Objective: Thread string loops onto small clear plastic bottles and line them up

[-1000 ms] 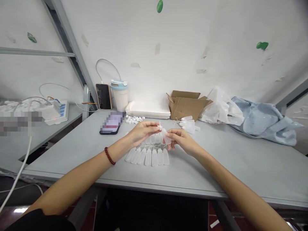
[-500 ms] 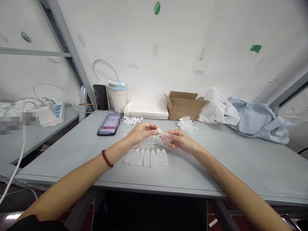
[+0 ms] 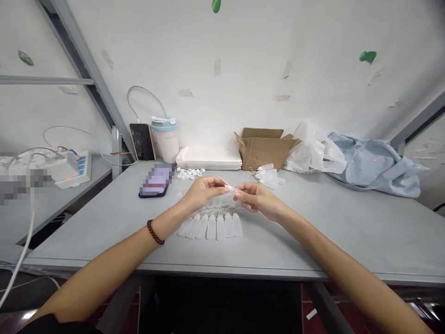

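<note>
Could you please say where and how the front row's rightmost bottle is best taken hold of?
I'd take the rightmost bottle by its broad body, from the right: another bottle crowds its left, and a thin tube extends from its narrow end.

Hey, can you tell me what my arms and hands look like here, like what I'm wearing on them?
Your left hand and right hand are ungloved, with no rings visible. A dark reddish-brown beaded bracelet circles the left wrist. A black sleeve shows at the left upper arm; no sleeve shows on the right.
</note>
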`<action>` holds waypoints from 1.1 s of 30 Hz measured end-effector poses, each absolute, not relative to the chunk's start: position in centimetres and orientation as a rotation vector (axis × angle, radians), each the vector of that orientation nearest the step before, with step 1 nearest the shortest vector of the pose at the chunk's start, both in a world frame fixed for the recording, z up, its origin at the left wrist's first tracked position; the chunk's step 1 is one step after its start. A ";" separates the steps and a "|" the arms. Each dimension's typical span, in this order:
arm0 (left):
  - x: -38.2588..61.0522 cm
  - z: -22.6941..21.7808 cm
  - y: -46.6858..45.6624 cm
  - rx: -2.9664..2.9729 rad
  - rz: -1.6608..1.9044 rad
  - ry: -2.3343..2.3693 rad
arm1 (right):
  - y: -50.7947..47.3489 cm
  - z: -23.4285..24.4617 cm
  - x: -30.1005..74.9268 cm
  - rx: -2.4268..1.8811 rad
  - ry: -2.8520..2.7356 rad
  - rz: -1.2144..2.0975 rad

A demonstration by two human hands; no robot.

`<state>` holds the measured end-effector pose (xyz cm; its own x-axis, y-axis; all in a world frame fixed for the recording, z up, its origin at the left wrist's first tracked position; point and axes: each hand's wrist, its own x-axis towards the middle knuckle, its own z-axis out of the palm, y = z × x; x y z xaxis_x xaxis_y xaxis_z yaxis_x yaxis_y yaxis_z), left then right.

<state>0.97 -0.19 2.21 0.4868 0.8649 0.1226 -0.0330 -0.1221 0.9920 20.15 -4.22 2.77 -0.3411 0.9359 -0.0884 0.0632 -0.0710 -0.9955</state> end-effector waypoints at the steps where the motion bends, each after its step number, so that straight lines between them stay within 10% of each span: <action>1: 1.0 2.2 -0.2 1.494 0.909 0.765 | -4.3 2.8 20.1 -1.125 -1.481 1.485; 33: 0.9 3.1 -0.8 1.806 0.804 0.776 | -4.6 2.4 20.0 -0.999 -1.607 1.521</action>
